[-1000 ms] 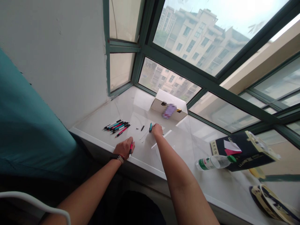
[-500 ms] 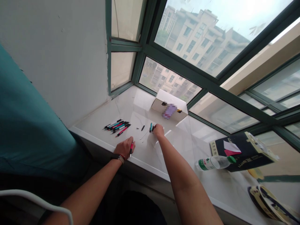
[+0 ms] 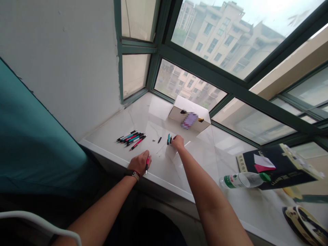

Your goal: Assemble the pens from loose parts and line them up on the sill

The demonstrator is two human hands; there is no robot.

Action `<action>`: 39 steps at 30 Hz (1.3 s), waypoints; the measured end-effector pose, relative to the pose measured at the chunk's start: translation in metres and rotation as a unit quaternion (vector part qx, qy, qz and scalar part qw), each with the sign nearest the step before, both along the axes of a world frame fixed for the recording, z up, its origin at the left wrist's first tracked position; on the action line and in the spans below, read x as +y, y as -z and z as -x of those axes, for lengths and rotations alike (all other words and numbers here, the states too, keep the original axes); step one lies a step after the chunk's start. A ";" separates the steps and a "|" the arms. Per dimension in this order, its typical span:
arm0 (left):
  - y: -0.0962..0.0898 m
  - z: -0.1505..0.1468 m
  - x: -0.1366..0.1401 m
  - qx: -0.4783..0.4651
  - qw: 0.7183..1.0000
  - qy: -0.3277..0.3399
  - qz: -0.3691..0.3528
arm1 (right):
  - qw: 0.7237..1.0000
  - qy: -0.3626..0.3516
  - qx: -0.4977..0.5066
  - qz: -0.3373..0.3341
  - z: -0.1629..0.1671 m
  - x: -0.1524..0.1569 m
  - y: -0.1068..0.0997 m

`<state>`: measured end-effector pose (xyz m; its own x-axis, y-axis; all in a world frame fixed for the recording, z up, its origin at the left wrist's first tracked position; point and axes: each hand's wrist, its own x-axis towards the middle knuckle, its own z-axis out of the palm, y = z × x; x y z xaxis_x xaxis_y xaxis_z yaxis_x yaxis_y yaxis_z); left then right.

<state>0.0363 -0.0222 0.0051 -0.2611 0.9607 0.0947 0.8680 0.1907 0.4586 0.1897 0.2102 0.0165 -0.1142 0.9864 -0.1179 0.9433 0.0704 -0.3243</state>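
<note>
My left hand [image 3: 139, 163] is closed around a red and black pen [image 3: 147, 164], its tip pointing down toward the front edge of the white ledge. Farther out, my right hand [image 3: 177, 142] pinches at a small black pen part [image 3: 171, 140] on the surface. A teal pen barrel [image 3: 168, 139] lies just left of those fingers. Left of that rest another black pen part [image 3: 159, 140] and a tiny dark piece [image 3: 153, 140]. A bunch of several pens [image 3: 132, 137], with red, teal and black bodies, is spread beyond my left hand.
An open white box [image 3: 176, 114] stands by the window with a blurred purple item [image 3: 189, 120] in it. To the right are a plastic bottle [image 3: 243, 180] lying down, a dark box [image 3: 276, 164] and a round, rimmed object [image 3: 302, 223]. A white ledge [image 3: 205, 160] carries everything.
The view has shifted slightly, so the things on the ledge appear farther right. Both hands keep nearly the same places and grips.
</note>
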 end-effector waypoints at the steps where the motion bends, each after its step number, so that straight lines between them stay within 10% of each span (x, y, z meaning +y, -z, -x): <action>1: 0.000 0.000 0.000 0.003 1.000 -0.001 0.000 | 1.000 0.005 0.005 0.003 0.000 0.000 0.001; 14: 0.003 0.000 0.000 0.031 0.999 0.000 -0.021 | 0.998 -0.022 0.044 0.035 -0.016 -0.003 -0.001; 33: -0.002 -0.001 -0.001 0.006 1.000 -0.007 0.009 | 0.937 -0.300 -0.177 -0.017 -0.010 -0.011 -0.029; 39: -0.006 -0.002 -0.002 -0.007 1.000 -0.004 -0.001 | 0.972 -0.220 -0.072 -0.035 -0.021 -0.014 -0.031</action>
